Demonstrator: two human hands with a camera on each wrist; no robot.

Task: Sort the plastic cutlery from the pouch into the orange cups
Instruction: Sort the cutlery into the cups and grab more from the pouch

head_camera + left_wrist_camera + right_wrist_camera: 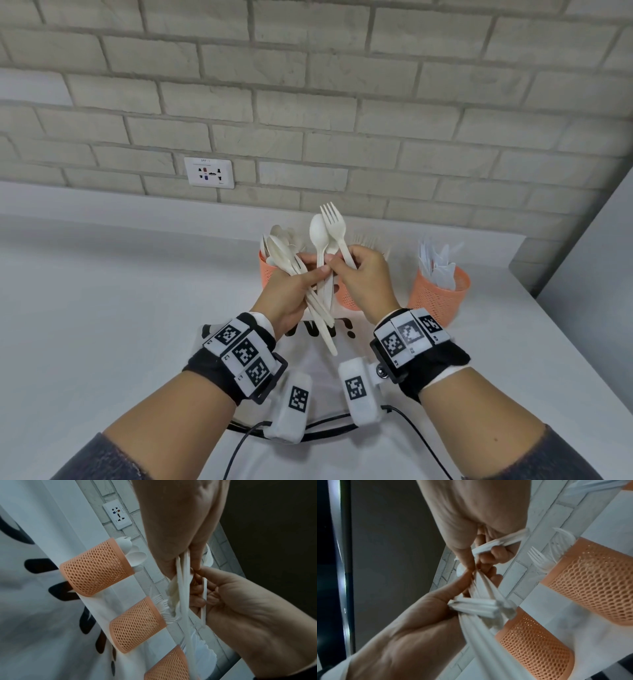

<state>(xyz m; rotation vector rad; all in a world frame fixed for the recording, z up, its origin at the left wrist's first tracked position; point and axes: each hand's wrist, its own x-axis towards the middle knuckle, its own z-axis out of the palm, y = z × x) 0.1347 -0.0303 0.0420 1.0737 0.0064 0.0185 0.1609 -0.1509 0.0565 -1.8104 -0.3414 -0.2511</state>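
At the centre of the head view, the left hand point(291, 291) is gripping a fanned bundle of spoons point(291, 260), while the right hand point(363, 274) is pinching the handle of a fork point(337, 228) beside an upright spoon point(318, 236). Behind them, three orange cups are standing on the tabletop point(102, 308): the spoon cup point(269, 270) at left, the fork cup point(347, 298) in the middle, the knife cup point(442, 301) at right. The pouch point(318, 377) is lying in the lower centre. To separate the fork cleanly, the right hand should be drawing it straight up along its handle while the left hand is clamping the rest, then carrying it to the middle cup.
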